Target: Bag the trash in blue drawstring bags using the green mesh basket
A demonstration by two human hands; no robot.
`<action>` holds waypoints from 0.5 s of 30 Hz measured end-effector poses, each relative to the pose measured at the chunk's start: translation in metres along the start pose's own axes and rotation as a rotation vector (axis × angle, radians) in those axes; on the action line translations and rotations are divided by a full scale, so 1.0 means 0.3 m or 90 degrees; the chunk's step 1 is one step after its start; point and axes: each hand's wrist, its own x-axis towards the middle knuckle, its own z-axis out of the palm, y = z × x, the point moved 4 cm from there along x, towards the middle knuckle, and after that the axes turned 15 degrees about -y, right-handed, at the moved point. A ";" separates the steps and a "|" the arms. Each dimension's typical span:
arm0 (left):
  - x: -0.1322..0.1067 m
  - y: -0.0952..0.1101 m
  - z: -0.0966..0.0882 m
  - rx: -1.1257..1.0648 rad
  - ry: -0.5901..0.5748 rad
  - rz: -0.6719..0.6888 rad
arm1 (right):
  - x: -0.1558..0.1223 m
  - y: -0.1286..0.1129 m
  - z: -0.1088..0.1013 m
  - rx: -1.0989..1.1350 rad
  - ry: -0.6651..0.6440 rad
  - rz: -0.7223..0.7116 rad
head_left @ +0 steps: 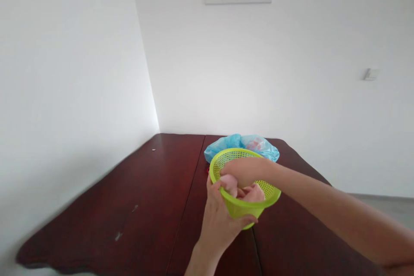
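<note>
The left hand (217, 228) and right hand (243, 172) are bare.

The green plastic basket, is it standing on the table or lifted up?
Lifted and tilted: the left hand grips the lime-green plastic basket above the dark red table.

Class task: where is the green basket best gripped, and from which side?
Grip the green basket by its solid rim from the near side, as the left hand does, fingers beneath: the rim is a firm lip, the mesh is thinner, and the right hand occupies the opening.
</note>
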 end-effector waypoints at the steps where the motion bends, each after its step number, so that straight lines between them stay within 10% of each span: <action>1: 0.005 0.004 -0.004 0.006 -0.026 0.002 | -0.044 0.014 -0.033 -0.007 0.001 -0.012; 9: 0.023 0.048 -0.169 0.081 0.027 -0.042 | -0.366 0.060 -0.111 -0.012 0.385 0.041; 15: 0.218 0.218 -0.323 0.014 0.028 0.096 | -0.428 -0.006 -0.243 0.012 0.779 -0.054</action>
